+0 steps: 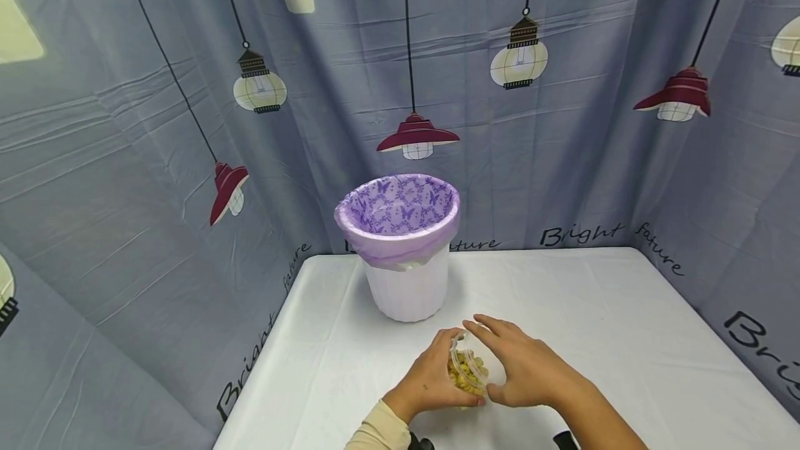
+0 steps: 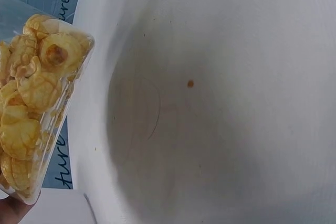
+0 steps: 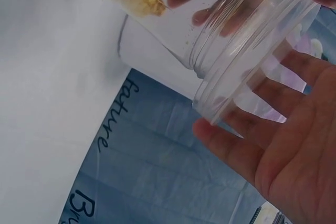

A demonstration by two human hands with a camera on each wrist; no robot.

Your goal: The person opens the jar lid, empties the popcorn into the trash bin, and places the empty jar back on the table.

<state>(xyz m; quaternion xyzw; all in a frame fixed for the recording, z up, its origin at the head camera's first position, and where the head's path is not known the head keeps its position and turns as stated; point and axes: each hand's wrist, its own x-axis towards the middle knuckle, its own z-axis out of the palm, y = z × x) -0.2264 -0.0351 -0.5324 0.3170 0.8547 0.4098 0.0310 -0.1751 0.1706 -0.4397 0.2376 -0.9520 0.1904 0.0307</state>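
Note:
A clear plastic jar (image 1: 464, 369) of yellow caramel-type popcorn (image 2: 39, 93) is tilted above the white table, its mouth toward the right. My left hand (image 1: 434, 379) grips the jar round its side, and some of its fingers show through the clear wall in the right wrist view. At the mouth is a translucent round lid (image 3: 247, 64), sitting askew against the screw thread (image 3: 210, 40). My right hand (image 1: 531, 370) holds this lid by its edge, thumb on one side and fingers spread along the other. Popcorn lies toward the jar's base.
Behind the hands stands a white bin (image 1: 406, 290) with a purple butterfly-patterned liner (image 1: 400, 248) folded over its rim. The white table (image 1: 594, 311) ends at a grey-blue curtain (image 1: 581, 158) printed with lamps. A small brown speck (image 2: 190, 83) marks the white surface.

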